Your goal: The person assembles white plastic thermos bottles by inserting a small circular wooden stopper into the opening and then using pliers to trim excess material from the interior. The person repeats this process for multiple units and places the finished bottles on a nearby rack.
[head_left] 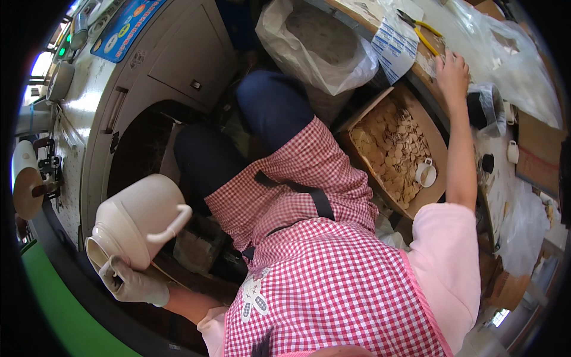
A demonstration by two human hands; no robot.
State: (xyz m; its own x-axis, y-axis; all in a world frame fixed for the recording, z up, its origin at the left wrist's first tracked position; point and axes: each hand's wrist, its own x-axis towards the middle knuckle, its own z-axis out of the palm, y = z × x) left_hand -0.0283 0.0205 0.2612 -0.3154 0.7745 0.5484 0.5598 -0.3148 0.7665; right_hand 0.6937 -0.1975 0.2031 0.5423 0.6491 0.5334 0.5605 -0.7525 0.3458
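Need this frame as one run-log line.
left hand: gloved, holding cream jug at rim | right hand: by yellow-handled pliers, contact unclear | brown box: pale flat pieces

Left hand (132,284): gloved, fingers curled in grip.
Right hand (453,77): bare, fingers slightly bent.
Right forearm (461,152): stretched forward.

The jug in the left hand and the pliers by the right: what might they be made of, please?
The jug looks like moulded plastic, satiny, given its even cream colour and soft sheen. The pliers seem metal at the slim dark head, with probably plastic grips, evenly yellow and smooth.
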